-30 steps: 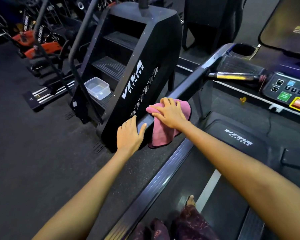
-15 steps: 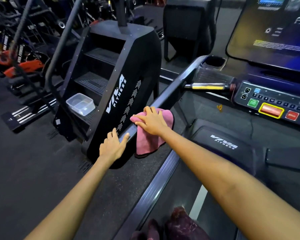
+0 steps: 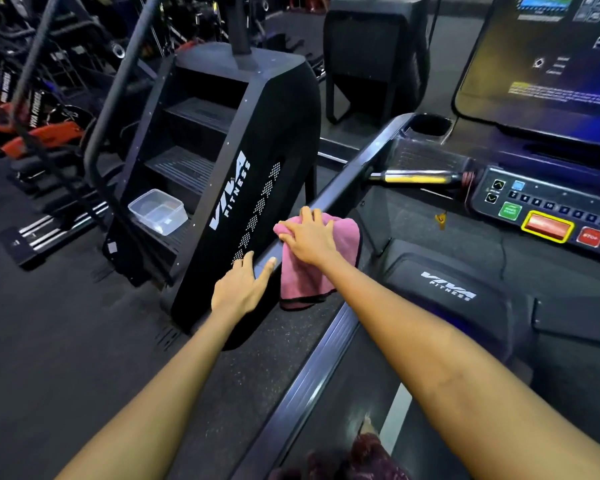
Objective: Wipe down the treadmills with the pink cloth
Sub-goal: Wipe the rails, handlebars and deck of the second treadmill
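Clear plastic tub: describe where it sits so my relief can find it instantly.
Find the black stair-climber left of the treadmill handrail. On its lowest step sits the plastic tub. It is the only see-through, lidless box among dark equipment.

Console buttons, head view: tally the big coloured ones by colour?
Green: 1, the green button
Red with yellow border: 1, the wide red button
Red round: 1, the stop button
Blue: 1, the small blue button
Total: 4
The small dark keys are too blurred to count.
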